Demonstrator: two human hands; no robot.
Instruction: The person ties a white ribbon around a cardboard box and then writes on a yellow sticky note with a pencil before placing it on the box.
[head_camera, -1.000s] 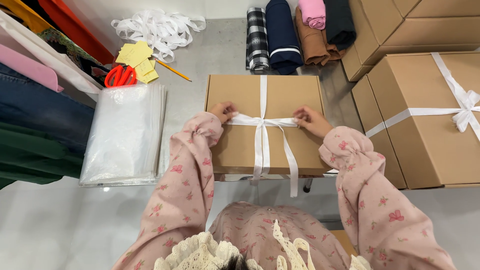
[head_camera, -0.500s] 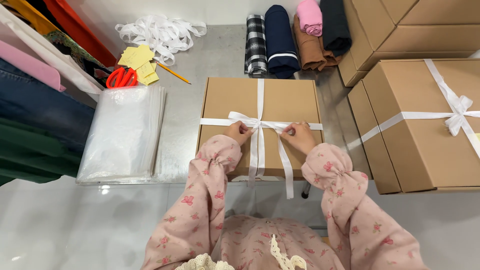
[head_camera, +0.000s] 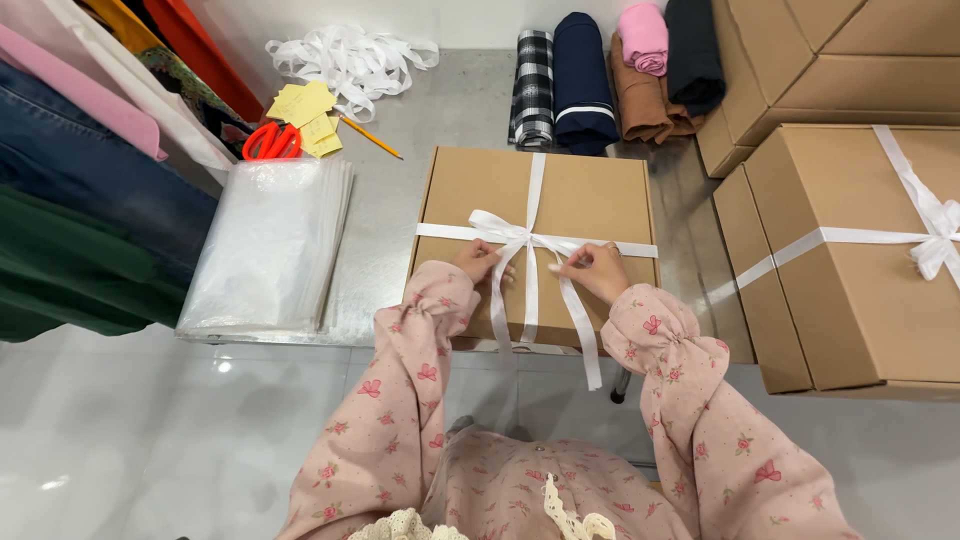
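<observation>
Flat brown cardboard box is lying on the grey metal surface, white satin ribbon crossing its lid. Left hand fingers are pinching the ribbon left of the knot; right hand fingers are pinching a strand right of it. Stack of clear plastic bags is lying to the left, orange scissors beyond it.

Hands on beribboned box

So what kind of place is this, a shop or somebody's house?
Probably a packing spot for a small clothes or gift shop. Both hands tie a white ribbon on a cardboard box, beside clear plastic bags, rolled fabrics and another ribboned box.
</observation>
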